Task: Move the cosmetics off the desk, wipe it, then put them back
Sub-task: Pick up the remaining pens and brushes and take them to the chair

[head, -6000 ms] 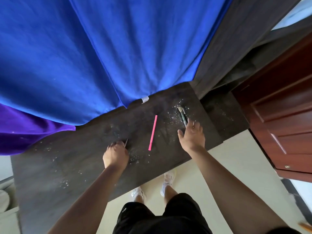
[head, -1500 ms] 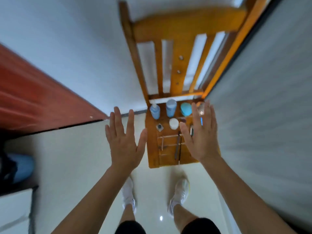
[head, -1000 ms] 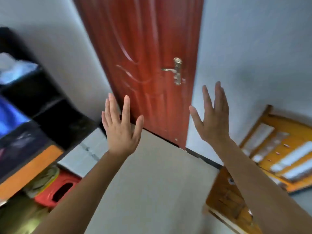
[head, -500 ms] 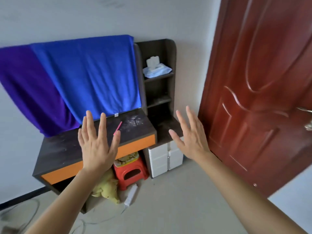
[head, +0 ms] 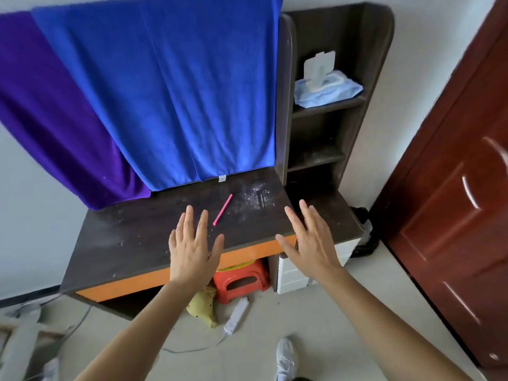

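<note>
The person has swung round from the chair and the door and stands closer to the surface [head: 132, 237] than half a second ago. It now fills the middle of the view, dark-topped with an orange front edge. Both hands are held out as before, fingers straight and spread, holding nothing. The left hand [head: 192, 251] is in front of the middle of the front edge, and the right hand [head: 310, 243] is by the right front corner. They seem raised in the air rather than resting on the top, though the angle makes that hard to judge.

The pink stick [head: 222, 209] lies where it lay six seconds ago, slanted on the right half of the top. The brush that lay near it then is gone. The stick's near end is just beyond the left hand's fingertips, and the stick sits between the two hands, nearer the left. White specks [head: 255, 196] dust the top just right of it.

Behind hang a blue towel [head: 170, 86] and a purple cloth [head: 55, 119]. A pack of wipes [head: 325, 89] lies on the shelf [head: 330, 107] to the right. A red stool [head: 242, 279] stands under the surface, and a red door [head: 453, 202] is at the far right.
</note>
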